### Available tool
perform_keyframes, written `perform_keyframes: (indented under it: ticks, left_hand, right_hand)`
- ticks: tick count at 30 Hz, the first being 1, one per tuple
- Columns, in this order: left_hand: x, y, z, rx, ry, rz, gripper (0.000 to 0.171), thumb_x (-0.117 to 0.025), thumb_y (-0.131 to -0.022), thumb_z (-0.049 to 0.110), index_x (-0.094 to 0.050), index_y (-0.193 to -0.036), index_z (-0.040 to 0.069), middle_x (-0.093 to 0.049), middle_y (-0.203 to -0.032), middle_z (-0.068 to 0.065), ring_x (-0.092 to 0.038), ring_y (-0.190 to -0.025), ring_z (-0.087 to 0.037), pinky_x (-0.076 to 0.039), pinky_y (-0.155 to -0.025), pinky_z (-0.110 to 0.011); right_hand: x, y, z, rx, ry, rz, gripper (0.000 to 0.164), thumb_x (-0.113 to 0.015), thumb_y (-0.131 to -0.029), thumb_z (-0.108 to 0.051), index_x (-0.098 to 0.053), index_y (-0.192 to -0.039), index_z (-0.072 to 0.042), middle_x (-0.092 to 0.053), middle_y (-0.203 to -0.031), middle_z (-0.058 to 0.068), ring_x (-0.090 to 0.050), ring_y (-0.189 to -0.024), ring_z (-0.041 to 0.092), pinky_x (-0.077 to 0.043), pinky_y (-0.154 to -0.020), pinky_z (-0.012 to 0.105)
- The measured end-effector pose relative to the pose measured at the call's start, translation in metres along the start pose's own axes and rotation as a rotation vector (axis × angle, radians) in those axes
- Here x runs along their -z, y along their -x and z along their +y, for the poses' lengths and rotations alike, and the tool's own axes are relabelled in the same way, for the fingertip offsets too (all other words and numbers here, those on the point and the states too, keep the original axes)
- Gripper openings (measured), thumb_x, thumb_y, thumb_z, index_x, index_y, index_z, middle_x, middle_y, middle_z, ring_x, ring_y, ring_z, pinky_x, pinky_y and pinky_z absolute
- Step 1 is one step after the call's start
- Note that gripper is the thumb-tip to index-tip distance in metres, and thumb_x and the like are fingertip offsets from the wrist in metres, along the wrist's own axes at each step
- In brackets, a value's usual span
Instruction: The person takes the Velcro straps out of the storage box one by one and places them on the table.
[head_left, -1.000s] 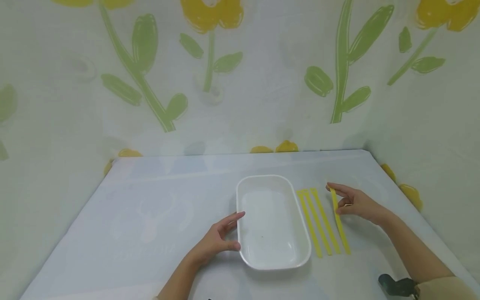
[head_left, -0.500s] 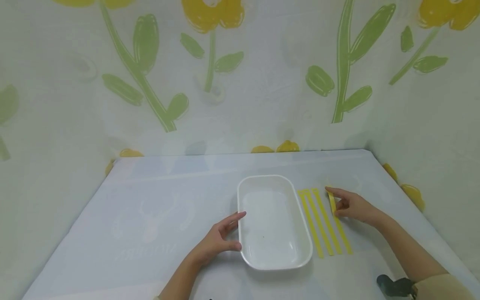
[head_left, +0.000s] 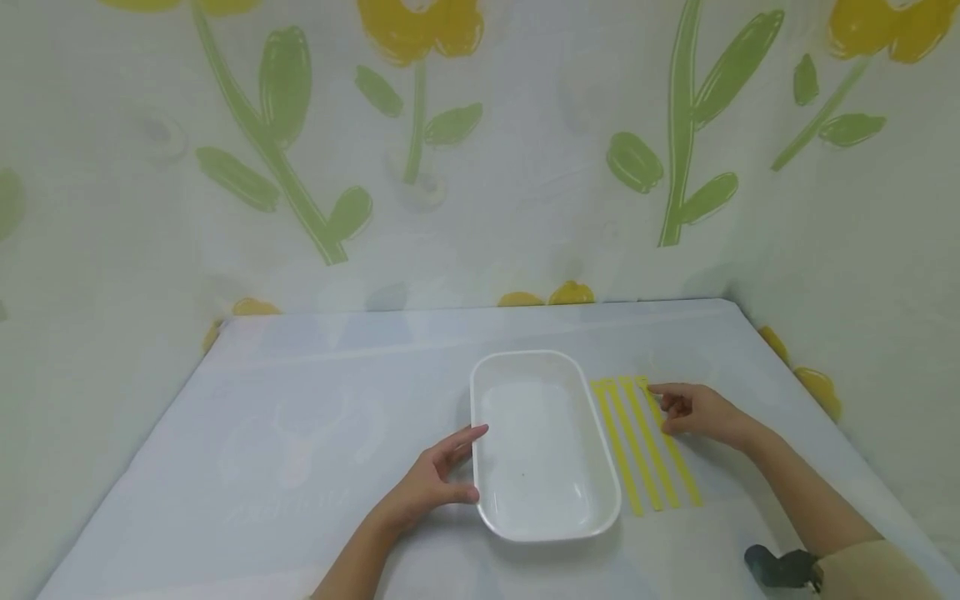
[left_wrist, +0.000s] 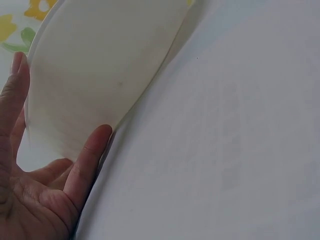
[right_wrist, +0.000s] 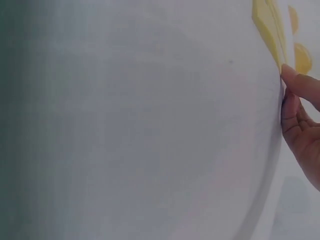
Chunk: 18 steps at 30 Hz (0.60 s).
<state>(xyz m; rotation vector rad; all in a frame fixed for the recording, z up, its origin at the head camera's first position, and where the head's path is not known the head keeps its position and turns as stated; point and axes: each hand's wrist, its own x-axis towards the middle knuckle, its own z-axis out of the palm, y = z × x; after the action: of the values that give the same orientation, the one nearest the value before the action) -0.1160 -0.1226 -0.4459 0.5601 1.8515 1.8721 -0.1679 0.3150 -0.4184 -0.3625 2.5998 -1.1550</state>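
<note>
A white rectangular tray (head_left: 542,450) with rounded corners sits on the table. My left hand (head_left: 431,475) rests against its left side, index fingertip at the rim. In the left wrist view the thumb of that hand (left_wrist: 47,190) lies straight along the tray's outer wall (left_wrist: 105,75). To the tray's right, several flat yellow strips lie side by side. My right hand (head_left: 701,414) pinches the rightmost yellow strip (head_left: 684,469) near its far end between thumb and index finger. In the right wrist view its fingers (right_wrist: 300,92) meet the end of the yellow strips (right_wrist: 270,27).
A white cloth covers the table (head_left: 300,417). Beyond it stands a flower-printed backdrop (head_left: 517,167), which also runs along both sides. A dark green piece (head_left: 780,568) sits at the right sleeve.
My right hand has lowered the raised yellow strip flat and shifted it left, close beside the others. The left hand and the tray have stayed in place.
</note>
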Motion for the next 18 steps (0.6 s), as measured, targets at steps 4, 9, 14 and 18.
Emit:
perform_keyframes:
  ticks: [4,9,14,18]
  left_hand:
    - [-0.0008,0.0009,0.0006,-0.002,0.008,0.002,0.078,-0.08,-0.075,0.014,-0.042,-0.143,0.015,-0.029,-0.154,-0.007,-0.025,-0.141,-0.033,-0.036,-0.107,-0.032]
    - [-0.0014,-0.0001,0.0022,-0.007,0.012,0.006,0.08,-0.081,-0.074,0.013,-0.041,-0.143,0.014,-0.028,-0.154,-0.007,-0.024,-0.141,-0.033,-0.033,-0.109,-0.033]
    - [-0.0013,-0.0008,0.0028,-0.018,0.018,0.003,0.079,-0.081,-0.074,0.013,-0.042,-0.143,0.014,-0.026,-0.155,-0.009,-0.023,-0.142,-0.034,-0.037,-0.105,-0.026]
    - [-0.0009,-0.0001,0.0018,-0.034,0.004,0.001,0.079,-0.08,-0.075,0.012,-0.041,-0.144,0.013,-0.022,-0.156,-0.012,-0.023,-0.142,-0.034,-0.045,-0.097,-0.026]
  right_hand:
    - [0.0026,-0.0018,-0.0002,-0.02,-0.011,-0.031,0.066,-0.075,-0.077,-0.01,-0.045,-0.131,0.013,-0.054,-0.096,0.011,-0.052,-0.075,0.009,-0.046,-0.066,0.02]
    - [0.0066,-0.0058,0.0001,-0.041,-0.029,-0.056,0.067,-0.075,-0.078,-0.012,-0.045,-0.132,0.012,-0.055,-0.097,0.012,-0.052,-0.078,0.011,-0.046,-0.067,0.02]
    - [0.0076,-0.0085,0.001,-0.053,-0.03,-0.049,0.068,-0.076,-0.078,-0.014,-0.045,-0.132,0.012,-0.055,-0.097,0.011,-0.051,-0.079,0.012,-0.045,-0.067,0.02]
    - [0.0049,-0.0067,0.0013,-0.036,-0.029,-0.029,0.068,-0.075,-0.079,-0.016,-0.044,-0.133,0.011,-0.056,-0.096,0.011,-0.051,-0.077,0.01,-0.046,-0.067,0.02]
